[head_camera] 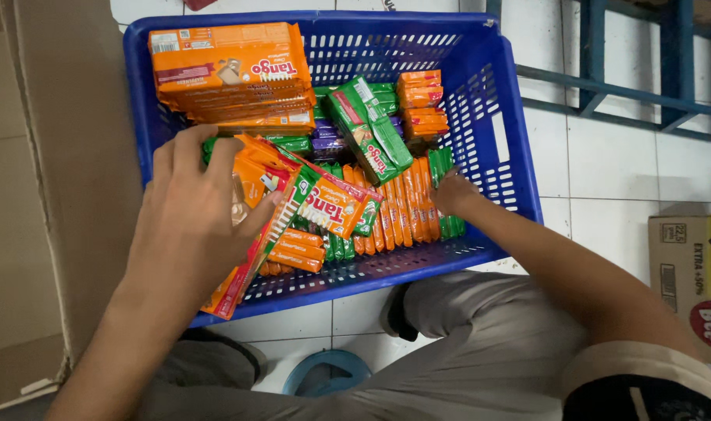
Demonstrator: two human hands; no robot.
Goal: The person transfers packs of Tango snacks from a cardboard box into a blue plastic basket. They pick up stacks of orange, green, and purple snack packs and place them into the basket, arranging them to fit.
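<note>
1. The left hand (195, 210) grips a fanned bundle of orange wafer packs (273, 204) at the left side of the blue crate (502, 93).
2. The right hand (453, 192) reaches into the upright row of packs (402, 210); its fingers are buried, so its grip cannot be told.
3. A stack of orange packs (234, 74) lies in the far left corner.
4. A cardboard box (43, 195) stands left of the crate.
</note>
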